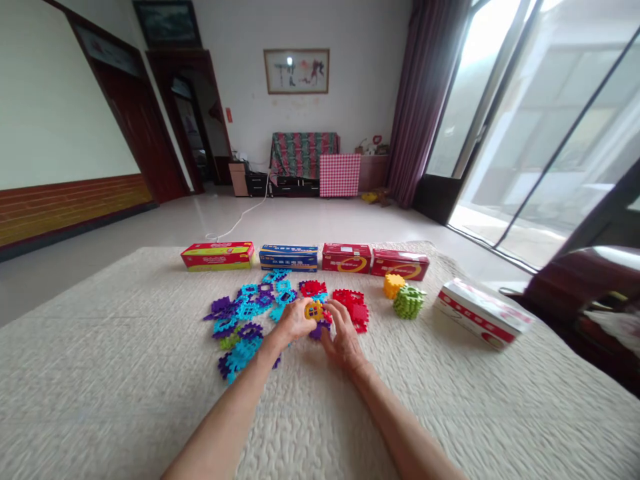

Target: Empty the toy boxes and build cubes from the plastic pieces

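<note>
My left hand (296, 321) pinches a yellow square building piece with a window-like grid (313, 311) between thumb and fingers. Just to its right, my right hand (345, 339) is curved with fingers apart; I see nothing held in it. Its thumb is close to a purple piece (320, 331) lying under the yellow one. Beyond the hands lie red notched pieces (356, 311), and a few more red ones (313, 288) sit further back. To the left spreads a loose pile of light blue (246, 352) and purple pieces (223, 307), with some green (230, 341) among them.
Right of the hands stand a yellow-orange stack (394, 286) and a green stack of pieces (409, 303). A white-and-red box (483, 313) lies further right. Along the back are a red-and-green box (218, 256), a blue box (289, 258) and two dark red boxes (347, 258) on the quilted cover (150, 373).
</note>
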{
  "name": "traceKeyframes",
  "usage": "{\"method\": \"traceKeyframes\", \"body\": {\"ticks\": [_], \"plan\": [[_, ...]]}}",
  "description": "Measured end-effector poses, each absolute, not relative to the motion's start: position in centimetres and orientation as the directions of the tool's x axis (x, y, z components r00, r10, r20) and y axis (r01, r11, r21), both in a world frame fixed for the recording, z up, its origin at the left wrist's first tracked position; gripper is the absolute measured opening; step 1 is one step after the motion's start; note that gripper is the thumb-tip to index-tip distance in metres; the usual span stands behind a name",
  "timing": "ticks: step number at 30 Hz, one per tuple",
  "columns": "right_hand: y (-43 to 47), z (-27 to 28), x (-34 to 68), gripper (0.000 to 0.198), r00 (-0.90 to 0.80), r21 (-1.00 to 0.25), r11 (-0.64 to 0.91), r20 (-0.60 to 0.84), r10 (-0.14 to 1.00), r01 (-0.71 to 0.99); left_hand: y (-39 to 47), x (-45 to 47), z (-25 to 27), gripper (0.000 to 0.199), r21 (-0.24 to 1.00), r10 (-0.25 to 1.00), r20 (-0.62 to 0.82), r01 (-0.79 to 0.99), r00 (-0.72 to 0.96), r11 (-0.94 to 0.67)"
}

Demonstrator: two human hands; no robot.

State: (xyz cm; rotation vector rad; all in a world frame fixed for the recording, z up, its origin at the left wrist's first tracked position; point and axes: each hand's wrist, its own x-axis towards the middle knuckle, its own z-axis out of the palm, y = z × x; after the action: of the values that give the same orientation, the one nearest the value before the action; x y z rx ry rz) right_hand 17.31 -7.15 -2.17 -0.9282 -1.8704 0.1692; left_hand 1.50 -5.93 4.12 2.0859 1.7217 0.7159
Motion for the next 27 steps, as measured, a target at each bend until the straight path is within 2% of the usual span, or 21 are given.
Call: {"method": "traceKeyframes", "body": {"ticks": [6,10,14,20,24,27], "plan": [[-7.4,-2.3,21.8,0.054,-0.234,-0.448,0.667,0.698,0.677,0.595,-4.1,5.4,2.6,0.059,0.616,0.938,0.226,0.707,0.264,-0.347],[-7.0,-1.6,24.0,0.038,-0.25,-0.408,0.64,0.681,0.689,0.652,-3.1,7.6,2.2,0.053,0.687,0.89,0.265,0.575,0.372,-0.445],[-6.0,-0.5,25.1,0.024,-0.277,-0.39,0.618,0.644,0.713,0.683,-2.3,8.4,2.3,0.055,0.728,0.854,0.299,0.477,0.426,-0.493],[-4.5,1.2,25.3,0.021,-0.342,-0.321,0.571,0.549,0.763,0.756,-1.0,8.6,2.1,0.058,0.805,0.853,0.289,0.371,0.435,-0.462],[-3.9,2.9,25.5,0.022,-0.412,-0.288,0.55,0.422,0.808,0.784,-0.4,8.8,1.7,0.059,0.892,0.854,0.244,0.238,0.46,-0.383],[-2.5,4.8,26.7,0.038,-0.453,-0.279,0.574,0.396,0.799,0.77,-0.2,8.6,1.9,0.058,0.912,0.898,0.231,0.239,0.374,-0.334]]}}
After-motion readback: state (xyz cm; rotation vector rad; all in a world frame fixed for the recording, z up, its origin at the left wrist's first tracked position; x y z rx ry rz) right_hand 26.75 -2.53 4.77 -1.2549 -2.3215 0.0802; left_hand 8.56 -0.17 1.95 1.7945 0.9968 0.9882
